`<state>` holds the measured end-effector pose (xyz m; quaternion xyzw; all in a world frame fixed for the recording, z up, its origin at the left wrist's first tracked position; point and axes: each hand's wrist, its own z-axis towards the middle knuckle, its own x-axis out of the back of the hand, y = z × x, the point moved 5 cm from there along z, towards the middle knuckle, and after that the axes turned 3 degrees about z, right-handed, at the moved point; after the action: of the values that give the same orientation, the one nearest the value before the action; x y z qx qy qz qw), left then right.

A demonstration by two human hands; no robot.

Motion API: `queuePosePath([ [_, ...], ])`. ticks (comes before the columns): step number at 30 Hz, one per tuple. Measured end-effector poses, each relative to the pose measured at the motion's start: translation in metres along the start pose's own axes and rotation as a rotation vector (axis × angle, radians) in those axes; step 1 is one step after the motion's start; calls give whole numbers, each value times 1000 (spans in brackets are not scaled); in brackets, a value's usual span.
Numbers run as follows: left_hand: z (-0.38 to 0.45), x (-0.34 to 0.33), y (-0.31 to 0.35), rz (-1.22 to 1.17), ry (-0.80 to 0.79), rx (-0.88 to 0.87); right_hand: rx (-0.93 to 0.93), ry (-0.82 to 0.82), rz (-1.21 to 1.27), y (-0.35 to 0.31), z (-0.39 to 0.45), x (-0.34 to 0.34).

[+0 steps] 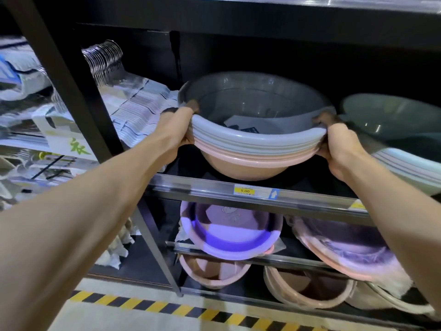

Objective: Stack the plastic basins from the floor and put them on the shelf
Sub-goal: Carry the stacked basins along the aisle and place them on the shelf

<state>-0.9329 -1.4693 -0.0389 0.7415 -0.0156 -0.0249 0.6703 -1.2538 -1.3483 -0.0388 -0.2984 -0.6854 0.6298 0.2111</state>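
A stack of nested plastic basins (pixel 253 144), grey-blue ones on top and pink ones below, sits tilted toward me in the middle bay of a dark shelf (pixel 250 191). My left hand (pixel 177 129) grips the stack's left rim. On the right rim, my right hand (pixel 340 145) holds it, thumb over the edge. A paper label lies inside the top basin. The stack's bottom rests on or just above the shelf board; I cannot tell which.
Another stack of grey basins (pixel 391 120) stands close to the right. Pink basins (pixel 229 232) fill the lower shelves. Packed clear hangers (pixel 105 58) lie in the left bay behind a black post (pixel 71 75). Yellow-black tape (pixel 167 309) marks the floor.
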Motion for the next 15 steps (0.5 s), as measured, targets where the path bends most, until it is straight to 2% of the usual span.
queuePosePath([
  [8,17,-5,-14,-57,-2,-14,10,68,41,12,14,-6],
  [15,13,-4,-12,3,-40,5,-47,-20,-3,7,6,-8],
])
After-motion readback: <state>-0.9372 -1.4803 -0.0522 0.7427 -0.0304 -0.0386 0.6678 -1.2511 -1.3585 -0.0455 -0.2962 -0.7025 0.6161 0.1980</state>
